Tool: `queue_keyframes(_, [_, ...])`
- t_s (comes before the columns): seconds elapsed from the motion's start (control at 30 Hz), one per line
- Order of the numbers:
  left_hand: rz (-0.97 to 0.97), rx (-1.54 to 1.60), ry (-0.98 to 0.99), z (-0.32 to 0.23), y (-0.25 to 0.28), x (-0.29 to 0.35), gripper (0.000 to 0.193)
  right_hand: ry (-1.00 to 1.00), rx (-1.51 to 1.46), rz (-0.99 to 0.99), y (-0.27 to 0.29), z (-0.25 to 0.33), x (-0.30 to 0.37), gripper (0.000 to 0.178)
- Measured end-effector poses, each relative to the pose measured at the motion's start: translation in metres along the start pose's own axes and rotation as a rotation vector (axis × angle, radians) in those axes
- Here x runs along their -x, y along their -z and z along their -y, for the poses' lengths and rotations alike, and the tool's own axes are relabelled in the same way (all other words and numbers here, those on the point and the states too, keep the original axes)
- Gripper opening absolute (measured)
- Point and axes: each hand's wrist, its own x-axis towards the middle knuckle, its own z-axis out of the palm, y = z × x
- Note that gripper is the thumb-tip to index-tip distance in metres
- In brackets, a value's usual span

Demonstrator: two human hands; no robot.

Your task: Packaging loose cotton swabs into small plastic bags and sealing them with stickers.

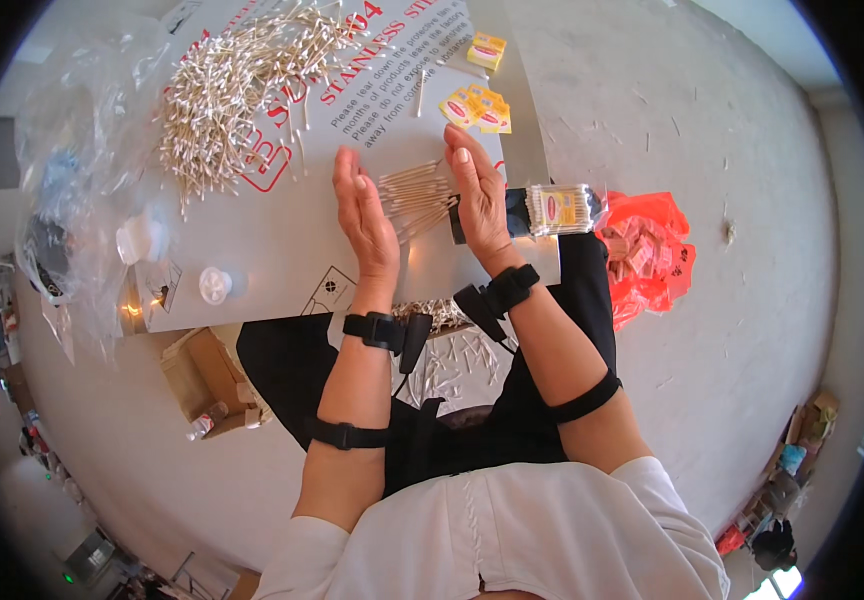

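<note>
A small bunch of cotton swabs (pixel 415 192) lies roughly side by side between my two hands, above the sheet-covered table (pixel 292 240). My left hand (pixel 365 220) stands on edge at the bunch's left, fingers stretched out. On the other side my right hand (pixel 482 205) is held likewise, its palm facing the swabs and its fingers extended. Whether the swab ends press on both palms I cannot tell. Just right of my right hand, a clear packet of cotton swabs (pixel 558 210) with a yellow label rests on a dark block (pixel 518 212). Yellow cards (pixel 475 108) lie beyond my right fingertips.
A large heap of loose cotton swabs (pixel 227 115) covers the table's far left. Clear plastic bags (pixel 87 150) hang at the left edge, near a white round container (pixel 215 286). A yellow card stack (pixel 486 50) sits far right. Below are a red bag (pixel 652 255) and a cardboard box (pixel 207 370).
</note>
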Motion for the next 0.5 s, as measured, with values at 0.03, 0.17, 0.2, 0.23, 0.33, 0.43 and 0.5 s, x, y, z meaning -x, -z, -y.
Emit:
queue_keyframes(0.03, [0.002,0.002,0.002,0.001,-0.005,-0.002,0.059,-0.006,0.018,0.015,0.000,0.000,-0.003,0.046])
queue_keyframes(0.17, [0.007,0.033,-0.022,0.000,-0.016,-0.003,0.056,0.022,0.020,0.041,-0.009,0.003,0.000,0.043])
queue_keyframes(0.2, [0.021,0.049,-0.022,0.000,-0.018,-0.002,0.055,0.021,0.022,0.039,-0.007,0.000,0.002,0.043])
queue_keyframes(0.23, [0.024,0.051,-0.021,-0.002,-0.017,0.000,0.055,-0.013,-0.034,-0.002,-0.003,-0.002,0.004,0.046])
queue_keyframes(0.33, [0.026,-0.017,-0.049,-0.009,0.004,0.011,0.050,-0.106,-0.185,-0.050,0.009,0.003,0.011,0.051])
queue_keyframes(0.43, [0.279,-0.613,-0.214,-0.020,0.018,0.035,0.052,-0.169,-0.292,-0.088,0.020,0.012,0.021,0.052])
queue_keyframes(0.5, [0.329,-0.778,-0.241,-0.033,0.023,0.054,0.058,-0.196,-0.332,-0.134,0.022,0.013,0.030,0.051])
